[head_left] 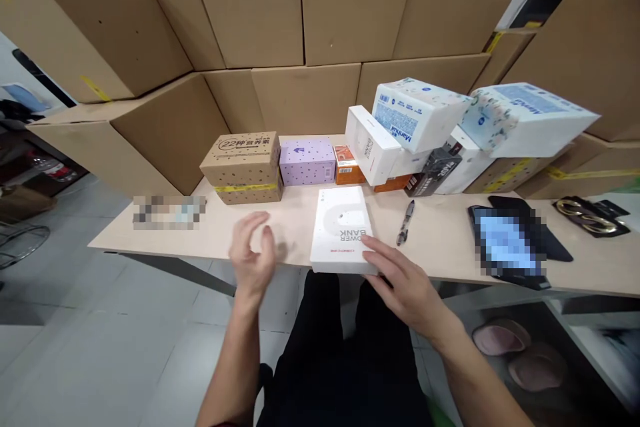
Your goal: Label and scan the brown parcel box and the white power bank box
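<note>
A flat white power bank box (338, 223) lies face up at the table's front edge, its printing upside down to me. My right hand (403, 280) grips its near right corner, fingers on top and the rest of the grip partly hidden beneath. To the left of the box, my left hand (254, 250) hovers with thumb and fingers curved apart, holding nothing. A black pen (406, 221) rests on the table right of the box. Behind stand a lilac dotted box (307, 161), a small orange box (347, 165) and a second white power bank box (371, 145), tilted.
A brown carton (245, 170) stands at the back left. Two tissue packs (423, 113) top the pile at the right, above a black box (434, 172). A phone-like device with a lit screen (510, 243) lies front right. Tall cardboard walls (305, 100) enclose the table's back.
</note>
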{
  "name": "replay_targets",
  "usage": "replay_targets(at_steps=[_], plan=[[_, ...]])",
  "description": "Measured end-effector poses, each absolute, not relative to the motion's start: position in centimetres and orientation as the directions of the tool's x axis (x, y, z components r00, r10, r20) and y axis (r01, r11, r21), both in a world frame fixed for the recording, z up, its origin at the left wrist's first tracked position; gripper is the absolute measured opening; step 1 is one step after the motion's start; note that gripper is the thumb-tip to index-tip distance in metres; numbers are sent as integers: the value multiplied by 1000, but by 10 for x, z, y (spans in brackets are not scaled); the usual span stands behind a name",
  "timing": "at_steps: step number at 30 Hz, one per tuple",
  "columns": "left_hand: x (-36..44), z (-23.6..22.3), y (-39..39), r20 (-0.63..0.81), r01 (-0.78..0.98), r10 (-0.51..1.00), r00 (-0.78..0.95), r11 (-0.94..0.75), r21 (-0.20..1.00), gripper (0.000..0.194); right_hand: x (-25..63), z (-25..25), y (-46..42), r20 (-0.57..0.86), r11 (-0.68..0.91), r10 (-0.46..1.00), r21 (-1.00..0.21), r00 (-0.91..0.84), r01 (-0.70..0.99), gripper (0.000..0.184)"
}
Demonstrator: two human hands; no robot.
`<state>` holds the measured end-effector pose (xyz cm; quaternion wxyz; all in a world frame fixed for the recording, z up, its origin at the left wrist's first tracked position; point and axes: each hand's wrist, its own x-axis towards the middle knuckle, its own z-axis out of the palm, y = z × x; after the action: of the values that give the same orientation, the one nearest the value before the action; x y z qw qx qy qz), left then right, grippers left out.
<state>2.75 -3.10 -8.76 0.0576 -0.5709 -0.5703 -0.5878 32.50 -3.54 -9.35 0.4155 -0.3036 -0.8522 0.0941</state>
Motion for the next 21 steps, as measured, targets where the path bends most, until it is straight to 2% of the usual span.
replay_targets(at_steps=[2, 4, 7, 12, 14, 16, 18, 21], plan=[[62, -100, -51, 661, 600, 693, -289, -407, 689, 16, 316, -103, -39, 661, 801, 576, -337, -481, 495, 44], [84, -108, -63, 586, 525, 772, -244, -403, 750, 18, 310, -112, -43, 665, 780, 584, -300, -466, 549, 38], [97, -114, -71, 600, 593, 787, -141, -419, 688, 22, 304, -125, -49, 663, 741, 617, -308, -424, 597, 34], [97, -120, -74, 654, 738, 756, -42, -417, 530, 24, 296, -139, -62, 654, 725, 650, -379, -388, 575, 38], [95, -122, -77, 651, 762, 757, -54, -391, 517, 26, 298, -139, -67, 644, 721, 667, -432, -374, 542, 42], [90, -123, -82, 642, 758, 754, -143, -333, 560, 30, 307, -135, -67, 666, 695, 687, -487, -290, 529, 43], [84, -123, -89, 553, 717, 792, -258, -226, 659, 36, 320, -129, -62, 695, 624, 709, -541, -117, 564, 36], [78, -121, -96, 200, 553, 942, -271, -18, 833, 50, 338, -120, -44, 673, 470, 736, -586, 73, 660, 21]])
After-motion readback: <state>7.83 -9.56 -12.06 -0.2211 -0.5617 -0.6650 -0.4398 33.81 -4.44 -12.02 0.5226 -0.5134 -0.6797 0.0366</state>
